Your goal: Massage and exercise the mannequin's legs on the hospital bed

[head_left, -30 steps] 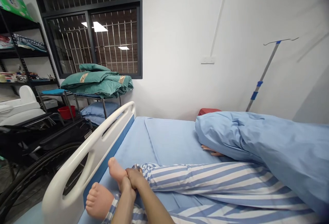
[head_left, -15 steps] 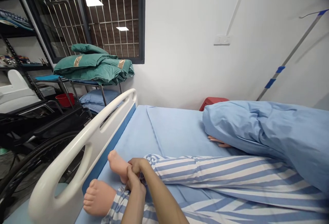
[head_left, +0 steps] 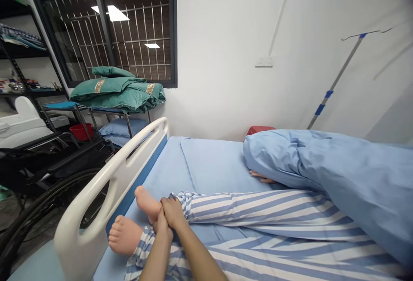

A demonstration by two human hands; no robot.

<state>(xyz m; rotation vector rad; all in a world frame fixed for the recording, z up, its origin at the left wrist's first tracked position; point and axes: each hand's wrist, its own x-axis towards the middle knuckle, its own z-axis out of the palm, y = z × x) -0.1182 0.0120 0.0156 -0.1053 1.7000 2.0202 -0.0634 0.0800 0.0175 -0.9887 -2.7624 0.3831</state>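
On the hospital bed [head_left: 206, 165], seen in the head view, we have two bare hands together at the near end, over a mannequin's feet. The right hand [head_left: 174, 212] sits on top, fingers [head_left: 167, 205] curled narrow around the ankle of the upper leg, right at the striped trouser cuff [head_left: 182, 201]. The left hand [head_left: 162, 227] is tucked just below it, pressed against the same ankle. Its fingers are mostly hidden, so we cannot tell how they close. The upper foot [head_left: 146, 203] points toward the white bed rail [head_left: 100, 175], and the leg's long axis runs almost level across the picture, away to the right. The lower foot [head_left: 124, 236] lies just beside it, nearer the left forearm, and that hand is the closer one to it.

A bunched blue blanket [head_left: 322, 169] covers the far end of the body, with a mannequin hand [head_left: 261, 177] poking out under its edge. Past the rail, a metal rack [head_left: 125, 119] carries folded green quilts [head_left: 116, 94] above a blue pillow [head_left: 121, 128]. A red basin [head_left: 80, 131] stands near a wheelchair [head_left: 48, 203], its inside out of sight from here. An IV pole [head_left: 335, 83] leans against the white wall [head_left: 219, 57].
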